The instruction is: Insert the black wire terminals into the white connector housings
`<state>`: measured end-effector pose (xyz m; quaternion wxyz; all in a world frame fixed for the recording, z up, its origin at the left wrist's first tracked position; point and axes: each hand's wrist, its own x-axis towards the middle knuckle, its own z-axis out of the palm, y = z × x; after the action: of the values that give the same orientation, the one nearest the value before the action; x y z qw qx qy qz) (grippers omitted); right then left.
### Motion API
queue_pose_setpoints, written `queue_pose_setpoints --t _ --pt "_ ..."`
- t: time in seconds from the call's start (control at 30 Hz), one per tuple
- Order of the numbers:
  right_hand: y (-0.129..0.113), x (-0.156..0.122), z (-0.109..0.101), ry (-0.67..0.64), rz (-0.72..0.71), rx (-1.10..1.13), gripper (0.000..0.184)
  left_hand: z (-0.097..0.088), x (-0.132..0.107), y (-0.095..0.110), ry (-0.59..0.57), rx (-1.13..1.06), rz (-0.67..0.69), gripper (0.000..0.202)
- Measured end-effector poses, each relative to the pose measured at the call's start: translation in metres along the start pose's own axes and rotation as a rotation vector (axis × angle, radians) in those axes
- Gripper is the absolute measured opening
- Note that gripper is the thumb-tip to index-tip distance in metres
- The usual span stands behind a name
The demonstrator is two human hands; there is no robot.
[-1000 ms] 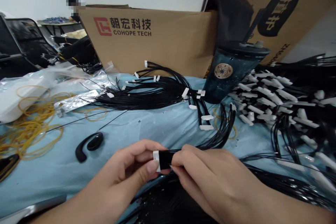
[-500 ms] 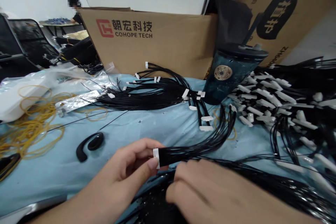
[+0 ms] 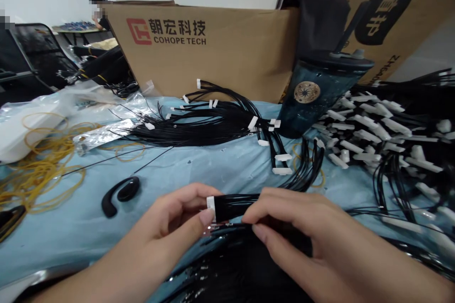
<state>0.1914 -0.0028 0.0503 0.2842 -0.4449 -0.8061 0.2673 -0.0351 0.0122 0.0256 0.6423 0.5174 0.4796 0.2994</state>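
In the head view, my left hand (image 3: 174, 227) pinches a white connector (image 3: 211, 208) between thumb and fingers. A flat bundle of black wires (image 3: 231, 206) runs from the connector to the right, passes behind my right hand and curves up near the tumbler. My right hand (image 3: 295, 227) is closed, thumb and index fingertip together on a single black wire (image 3: 236, 226). That wire points left, its end beside my left thumb, just below the connector. Below both hands lies a thick pile of loose black wires (image 3: 249, 265) with small shiny metal ends.
A dark blue tumbler (image 3: 305, 109) with a straw stands in front of cardboard boxes (image 3: 227, 61). Wires with white connectors (image 3: 369, 137) heap up at the right. Another wire bundle (image 3: 199, 132), yellow rubber bands (image 3: 46, 170) and a black earphone (image 3: 121, 194) lie on the blue cloth (image 3: 170, 170).
My right hand has risen from the wire pile to beside the connector, now with a single wire between its fingertips. My left hand keeps the connector in nearly the same place.
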Motion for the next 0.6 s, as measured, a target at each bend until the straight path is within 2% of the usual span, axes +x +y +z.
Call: queue_pose_setpoints --t 0.1,0.17,0.43,0.53,0.6 --pt "0.000 0.006 -0.004 -0.010 0.134 0.035 0.021 0.003 0.001 0.004 -0.013 -0.063 0.020 0.011" --pt "0.002 0.007 -0.007 -0.033 0.175 0.039 0.021 0.004 0.001 0.004 0.000 -0.062 0.034 0.010" --pt "0.003 0.011 -0.005 -0.071 0.233 0.068 0.025 0.002 -0.003 -0.001 0.054 0.016 0.003 0.016" --pt "0.002 0.013 -0.002 -0.086 0.249 0.065 0.026 0.003 -0.002 0.002 0.088 0.035 0.015 0.012" --pt "0.002 0.012 -0.001 -0.077 0.238 0.069 0.025 0.003 -0.001 0.003 0.063 0.043 0.025 0.010"
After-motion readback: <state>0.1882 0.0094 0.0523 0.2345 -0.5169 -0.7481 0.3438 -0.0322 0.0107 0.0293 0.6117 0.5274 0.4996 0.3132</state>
